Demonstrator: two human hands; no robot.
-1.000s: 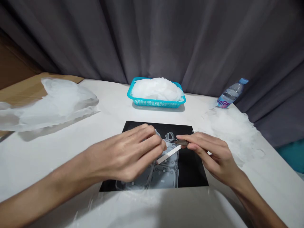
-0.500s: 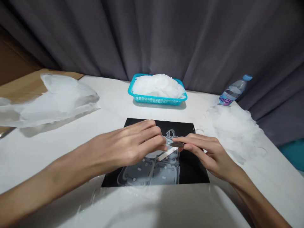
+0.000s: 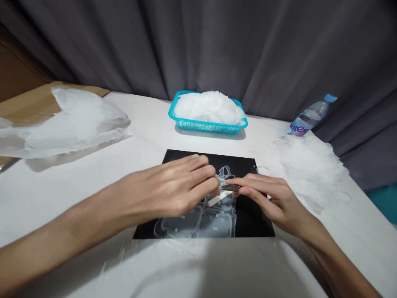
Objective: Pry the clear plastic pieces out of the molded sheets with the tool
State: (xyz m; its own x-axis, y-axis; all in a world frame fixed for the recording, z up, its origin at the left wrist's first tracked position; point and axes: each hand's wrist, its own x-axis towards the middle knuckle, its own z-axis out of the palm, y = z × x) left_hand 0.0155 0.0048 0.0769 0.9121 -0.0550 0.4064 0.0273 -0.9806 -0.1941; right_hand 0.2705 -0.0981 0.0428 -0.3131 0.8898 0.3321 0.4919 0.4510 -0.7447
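My right hand [image 3: 273, 194] pinches a small dark pointed metal tool [image 3: 231, 188] between thumb and forefinger, its tip aimed left. Close to that tip, the bent fingers of my left hand [image 3: 182, 186] are drawn together; whatever they hold is hidden. Below both hands lies a translucent film piece [image 3: 214, 223] with rounded panels, small dots and a looped top. It rests on a black mat [image 3: 252, 219]. A narrow white strip [image 3: 218, 200] with a reddish end slants across the film under the tool. My left hand covers part of the film.
A blue basket [image 3: 207, 126] heaped with white, thin translucent pieces [image 3: 211, 105] stands behind the mat. More such pieces [image 3: 313, 169] are piled at the right, by a water bottle [image 3: 310, 116]. A white plastic bag [image 3: 77, 124] and cardboard [image 3: 27, 103] lie left; a grey curtain [image 3: 217, 45] hangs behind.
The view has shifted slightly, so the basket, bag and mat appear a little higher. Both hands keep nearly the same pose over the film, the tool still in my right hand.
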